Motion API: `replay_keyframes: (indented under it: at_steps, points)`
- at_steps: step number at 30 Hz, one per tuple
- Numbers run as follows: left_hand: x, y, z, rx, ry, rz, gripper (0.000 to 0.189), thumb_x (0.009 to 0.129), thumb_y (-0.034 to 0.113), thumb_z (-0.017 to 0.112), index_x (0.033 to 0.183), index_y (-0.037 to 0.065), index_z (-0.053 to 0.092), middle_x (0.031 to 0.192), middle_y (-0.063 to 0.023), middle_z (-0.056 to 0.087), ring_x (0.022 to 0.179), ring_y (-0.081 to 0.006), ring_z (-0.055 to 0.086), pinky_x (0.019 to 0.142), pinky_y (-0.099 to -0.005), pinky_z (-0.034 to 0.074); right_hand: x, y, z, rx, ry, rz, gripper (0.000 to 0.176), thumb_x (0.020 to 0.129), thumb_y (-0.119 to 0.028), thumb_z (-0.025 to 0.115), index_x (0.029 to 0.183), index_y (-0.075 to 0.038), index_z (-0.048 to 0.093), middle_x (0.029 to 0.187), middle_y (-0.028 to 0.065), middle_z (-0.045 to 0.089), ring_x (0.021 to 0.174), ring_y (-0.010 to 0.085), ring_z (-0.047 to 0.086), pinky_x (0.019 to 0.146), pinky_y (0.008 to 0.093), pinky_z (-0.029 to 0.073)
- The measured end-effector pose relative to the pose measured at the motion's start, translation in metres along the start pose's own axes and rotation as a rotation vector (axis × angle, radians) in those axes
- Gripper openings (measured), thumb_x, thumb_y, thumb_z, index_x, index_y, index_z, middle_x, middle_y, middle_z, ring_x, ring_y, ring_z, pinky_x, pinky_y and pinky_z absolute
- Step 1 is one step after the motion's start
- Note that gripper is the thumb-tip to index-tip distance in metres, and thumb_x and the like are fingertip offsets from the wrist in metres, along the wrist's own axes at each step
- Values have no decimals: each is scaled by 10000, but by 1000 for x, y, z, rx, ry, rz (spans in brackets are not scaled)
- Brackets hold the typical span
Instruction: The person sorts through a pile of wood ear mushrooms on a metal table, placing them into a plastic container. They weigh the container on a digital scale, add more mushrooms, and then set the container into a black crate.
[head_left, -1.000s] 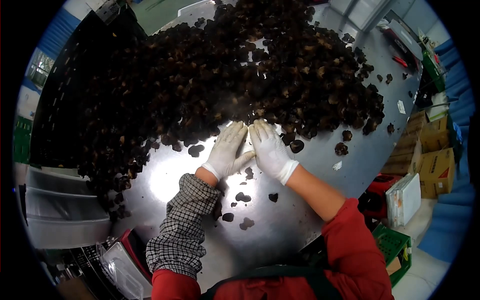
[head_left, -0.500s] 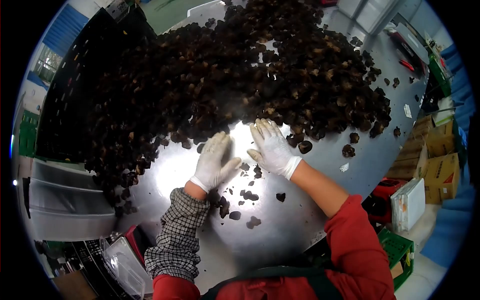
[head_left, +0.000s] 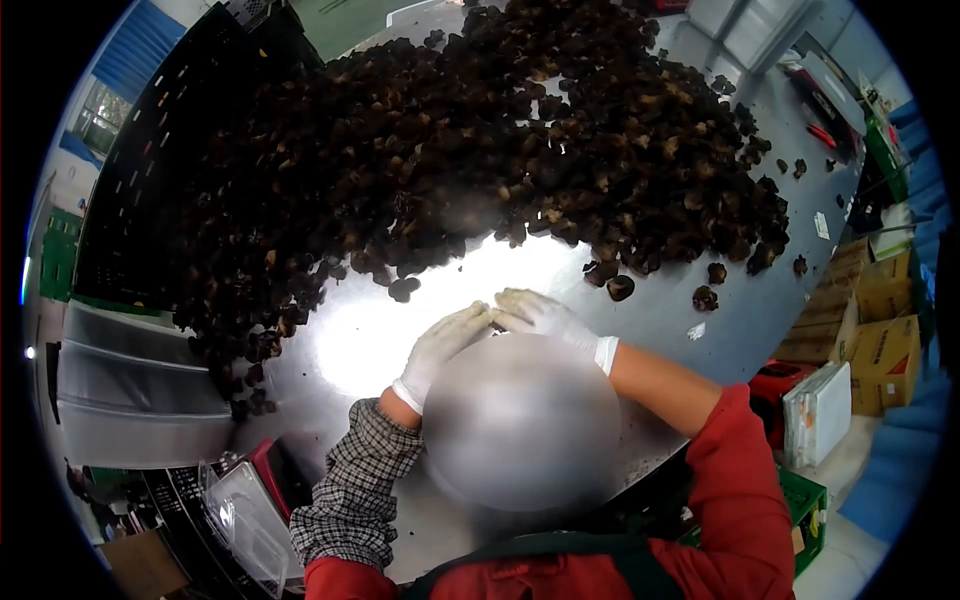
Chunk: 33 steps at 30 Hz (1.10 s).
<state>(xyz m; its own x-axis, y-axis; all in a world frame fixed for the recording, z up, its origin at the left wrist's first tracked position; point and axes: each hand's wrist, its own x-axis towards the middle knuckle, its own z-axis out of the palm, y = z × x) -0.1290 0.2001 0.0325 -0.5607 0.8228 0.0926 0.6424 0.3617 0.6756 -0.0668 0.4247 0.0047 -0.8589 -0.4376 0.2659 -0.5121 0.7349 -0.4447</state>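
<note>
My left hand (head_left: 447,347) and my right hand (head_left: 548,317) wear whitish gloves. They rest on the shiny metal table (head_left: 350,340) with their fingertips meeting, the fingers stretched out and angled inward. A round, blurred grey patch covers the area just below them, hiding parts of both hands and whatever lies there. Beyond my hands spreads a large heap of dark brown, crinkled pieces that look like wood ear mushrooms (head_left: 440,150). A few loose mushroom pieces (head_left: 620,288) lie at the heap's near edge, right of my hands.
A black slotted crate (head_left: 140,190) stands at the left beside the heap, above grey plastic bins (head_left: 140,400). Cardboard boxes (head_left: 885,360) and a green crate (head_left: 803,500) are right of the table. A red-handled tool (head_left: 822,136) lies at the far right.
Both hands have drawn back from the heap toward my body and come together at the fingertips. The small loose pieces between and below them are now out of sight behind the blurred patch.
</note>
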Motion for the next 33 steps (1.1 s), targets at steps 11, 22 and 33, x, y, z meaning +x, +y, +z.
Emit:
replay_keyframes:
  at_steps: [11, 22, 33]
  points:
    - [4, 22, -6, -201, 51, -103, 553, 845, 306, 619, 1287, -5, 505, 1294, -211, 526, 1182, -323, 528, 999, -372, 433, 0, -13, -27, 83, 56, 33, 452, 856, -225, 579, 1237, 6, 505, 1265, 203, 507, 1198, 351, 469, 1043, 447, 363]
    - [8, 10, -3, -232, 55, -204, 602, 813, 347, 611, 1321, 46, 495, 1369, -206, 469, 1306, -352, 404, 1088, -411, 326, 16, -14, -15, 134, 73, 42, 437, 815, -180, 592, 1186, 39, 518, 1205, 175, 525, 1132, 332, 489, 985, 411, 406]
    - [19, 7, -1, 44, -8, -108, 770, 867, 544, 488, 1401, 4, 364, 1448, -225, 354, 1369, -354, 295, 1141, -435, 203, 31, 15, 1, -49, 17, -58, 478, 877, -228, 519, 1262, 50, 461, 1307, 224, 488, 1260, 342, 429, 1094, 437, 293]
